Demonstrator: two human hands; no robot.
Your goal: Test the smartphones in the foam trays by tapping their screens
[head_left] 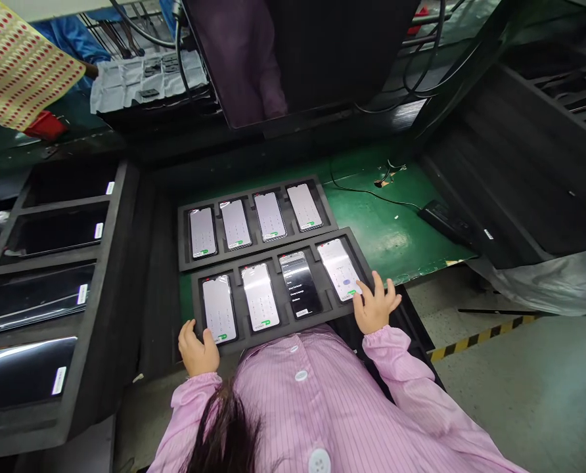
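Pink-cuffed, my left hand (199,351) and right hand (374,307) spread open, empty; a stray fingertip could mis-tap the nearest phone (339,265).

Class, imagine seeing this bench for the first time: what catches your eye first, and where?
Seven pale, lit phone screens stand out first, lying in two dark trays at the picture's centre. One dark menu screen breaks the pattern, third from left in the nearer tray. The right hand is at that tray's rightmost phone, the left hand at the tray's left end.
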